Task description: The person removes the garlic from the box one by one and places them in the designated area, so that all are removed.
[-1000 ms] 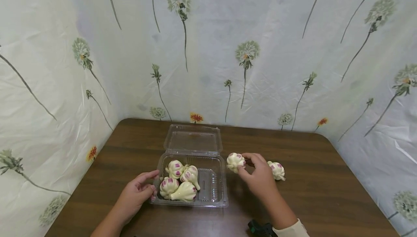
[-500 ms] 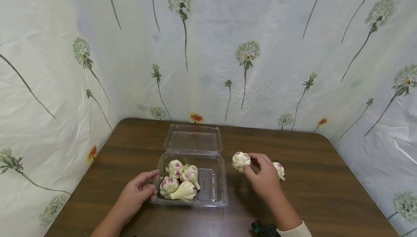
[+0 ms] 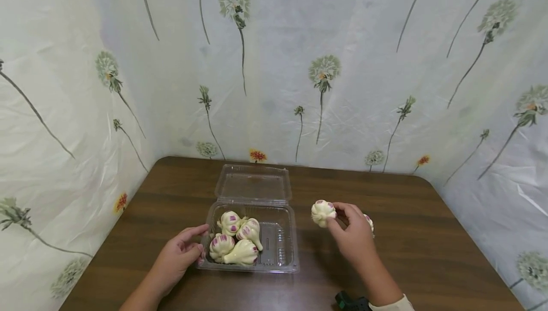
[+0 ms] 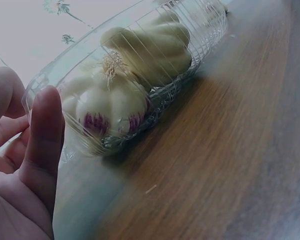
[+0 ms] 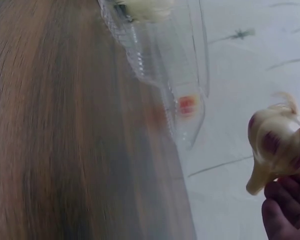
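Note:
A clear plastic clamshell box (image 3: 278, 266) stands on the table with its lid (image 3: 253, 182) folded back. Several garlic bulbs (image 3: 241, 252), cream with purple patches, fill its left part. My left hand (image 3: 177, 256) pinches the box's left rim between thumb and fingers; the left wrist view shows the thumb (image 4: 45, 130) against the plastic. To the right of the box, my right hand (image 3: 353, 235) holds one garlic bulb (image 3: 323, 212) by its side, raised over the table. In the right wrist view that bulb (image 5: 275, 142) has its stem pointing down.
Another garlic bulb (image 3: 369, 223) lies on the table behind my right hand, mostly hidden by it. The brown wooden table (image 3: 406, 254) ends at a flower-printed curtain (image 3: 274, 63). A dark band (image 3: 351, 301) is worn at my right wrist.
My right hand has moved a little to the right with the garlic bulb, covering more of the bulb behind it. My left hand and the box have stayed in place.

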A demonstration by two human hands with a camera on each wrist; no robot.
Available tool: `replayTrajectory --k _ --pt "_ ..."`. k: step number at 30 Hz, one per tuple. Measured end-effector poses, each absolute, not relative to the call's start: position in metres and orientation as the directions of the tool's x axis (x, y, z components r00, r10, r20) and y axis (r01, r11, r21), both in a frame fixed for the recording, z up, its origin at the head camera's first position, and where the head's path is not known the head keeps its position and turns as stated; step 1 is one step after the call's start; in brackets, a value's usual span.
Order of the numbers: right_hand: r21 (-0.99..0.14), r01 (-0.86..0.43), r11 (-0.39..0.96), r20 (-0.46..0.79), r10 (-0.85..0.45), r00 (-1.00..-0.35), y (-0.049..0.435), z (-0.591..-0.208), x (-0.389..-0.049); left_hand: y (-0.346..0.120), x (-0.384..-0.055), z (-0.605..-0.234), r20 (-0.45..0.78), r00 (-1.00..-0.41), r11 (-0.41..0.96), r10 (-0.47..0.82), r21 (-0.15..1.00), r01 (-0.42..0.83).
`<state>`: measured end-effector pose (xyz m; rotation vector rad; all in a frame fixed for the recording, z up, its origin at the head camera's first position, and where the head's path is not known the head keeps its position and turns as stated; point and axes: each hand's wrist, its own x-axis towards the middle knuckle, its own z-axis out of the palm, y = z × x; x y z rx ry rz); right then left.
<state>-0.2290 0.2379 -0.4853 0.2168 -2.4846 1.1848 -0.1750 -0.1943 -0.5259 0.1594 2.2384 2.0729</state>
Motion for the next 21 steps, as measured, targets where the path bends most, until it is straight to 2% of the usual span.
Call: replayTrajectory --k 8,21 --pt "-0.73 -0.256 0.634 0.385 0.071 -0.92 0.249 -0.486 -0.229 -0.193 -0.176 -0.526 0.019 -0.991 0.084 0.134 0.996 0.03" --pt "-0.802 -0.194 0.564 0.357 0.192 -0.914 0.264 -0.479 -0.222 -0.194 -0.174 -0.523 0.005 -0.989 0.09 0.15 0.996 0.018"
